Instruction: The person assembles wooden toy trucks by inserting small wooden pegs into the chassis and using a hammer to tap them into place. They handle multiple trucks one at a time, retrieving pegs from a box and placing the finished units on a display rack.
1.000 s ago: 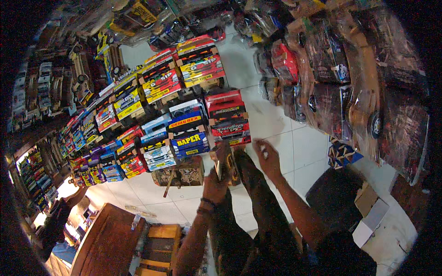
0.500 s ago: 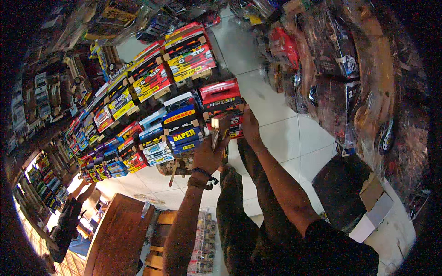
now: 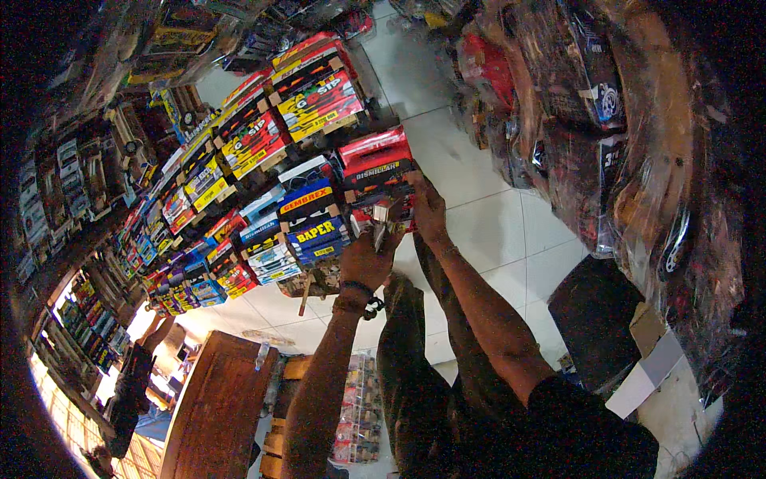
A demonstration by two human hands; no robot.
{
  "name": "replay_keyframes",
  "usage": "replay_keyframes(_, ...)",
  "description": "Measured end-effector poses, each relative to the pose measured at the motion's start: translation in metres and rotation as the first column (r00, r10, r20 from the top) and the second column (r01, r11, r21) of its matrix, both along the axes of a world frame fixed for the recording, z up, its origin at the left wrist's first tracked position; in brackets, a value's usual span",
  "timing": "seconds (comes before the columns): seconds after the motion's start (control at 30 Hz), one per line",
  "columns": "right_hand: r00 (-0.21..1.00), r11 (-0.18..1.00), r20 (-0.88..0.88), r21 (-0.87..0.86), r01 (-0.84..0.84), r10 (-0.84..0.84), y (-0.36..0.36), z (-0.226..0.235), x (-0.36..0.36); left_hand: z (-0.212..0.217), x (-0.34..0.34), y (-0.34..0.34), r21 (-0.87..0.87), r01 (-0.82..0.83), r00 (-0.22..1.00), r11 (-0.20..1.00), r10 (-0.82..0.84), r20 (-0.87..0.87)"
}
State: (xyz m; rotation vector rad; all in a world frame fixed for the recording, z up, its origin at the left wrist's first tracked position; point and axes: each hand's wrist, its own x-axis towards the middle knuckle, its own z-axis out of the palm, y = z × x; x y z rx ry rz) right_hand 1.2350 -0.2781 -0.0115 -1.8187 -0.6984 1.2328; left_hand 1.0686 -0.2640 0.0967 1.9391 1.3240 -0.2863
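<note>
A red-and-black toy truck [image 3: 375,152] stands at the right end of the front row. My right hand [image 3: 431,214] rests against its right side, with fingers curled around the edge. Close by, my left hand [image 3: 369,257] is closed on a small tool with a pale, block-shaped end [image 3: 381,213]; its exact kind cannot be made out. The tool is at the truck's near end, partly hiding it. A dark bracelet circles my left wrist. Touching on the left is a blue-and-yellow toy truck [image 3: 307,215].
More colourful toy trucks [image 3: 315,104] stand in rows to the left and behind. Plastic-wrapped toys [image 3: 574,120] are piled at the right. A black seat-like object [image 3: 594,319] and an open carton [image 3: 650,371] lie near right. A brown wooden cabinet [image 3: 211,407] is near left. Another person's arm [image 3: 155,331] shows at far left.
The view has shifted slightly. My left hand and the pale-ended tool have moved a little closer to my right hand, which stays on the truck's side.
</note>
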Motion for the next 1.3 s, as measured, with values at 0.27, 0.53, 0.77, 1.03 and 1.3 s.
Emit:
replay_keyframes(0.27,0.998,1.0,0.056,-0.01,0.015,-0.014,0.001,-0.002,0.001,0.006,0.018,0.014,-0.298,-0.394,0.919,0.87,0.378,-0.11)
replay_keyframes(0.53,1.0,0.998,0.03,-0.069,-0.006,0.008,-0.006,-0.018,0.0,-0.001,0.028,0.04,-0.274,-0.315,0.949,0.909,0.306,-0.076)
replay_keyframes(0.77,0.973,0.994,0.219,0.061,-0.091,0.075,-0.014,-0.035,-0.001,-0.019,0.022,0.041,-0.05,-0.121,0.99,0.991,0.117,-0.082)
replay_keyframes(1.03,0.939,0.968,0.344,0.24,-0.076,-0.012,-0.011,-0.045,-0.004,-0.011,0.034,0.052,-0.105,-0.185,0.983,0.977,0.184,-0.016)
replay_keyframes(1.3,0.988,0.997,0.15,0.075,-0.036,0.025,-0.014,-0.035,-0.006,-0.012,0.038,0.066,-0.26,-0.125,0.971,0.957,0.064,-0.229)
